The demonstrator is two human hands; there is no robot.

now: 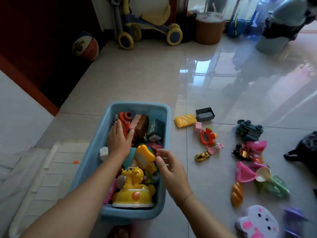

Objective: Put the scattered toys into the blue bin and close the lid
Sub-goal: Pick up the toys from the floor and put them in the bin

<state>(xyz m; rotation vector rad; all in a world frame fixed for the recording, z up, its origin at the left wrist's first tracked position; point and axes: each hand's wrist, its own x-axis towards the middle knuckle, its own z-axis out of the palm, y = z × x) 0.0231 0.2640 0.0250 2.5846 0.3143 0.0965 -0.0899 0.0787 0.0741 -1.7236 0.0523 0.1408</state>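
**A:** Entry one, the blue bin [137,105]. Where is it sitting?

**B:** On the floor, straight ahead of the person, with its lid off. It is brimming, and the yellow giraffe toy [133,191] at the near end is rising above the rim.

**A:** Entry two, the hands?

**B:** They are apart. The left hand [118,140] is lying flat with straight fingers, pressing on the pile beside the red toy [124,120] toward the bin's far left corner. The right hand [171,169] is hovering at the bin's right rim with fingers loosely curled. I cannot tell whether it is pinching anything.

**A:** Stock outstanding?

**B:** These are lying on the floor off the bin's right side:
- yellow slab [185,120]
- dark box [205,114]
- orange rattle [206,137]
- small yellow car [202,156]
- green truck [248,130], on its back
- toy bread loaf [237,194]
- several more toys beyond these

**A:** Hazards?

**B:** Judging by the heap, space is running short. Hard pressing is risking cracked plastic, or the giraffe tipping over the rim. Piling the remainder loosely on top is likely leaving the lid unable to seat. The ribbed white panel [51,169] on the floor off the bin's left side is probably that lid, though I am not certain. Small pieces like the car are risking being overlooked.
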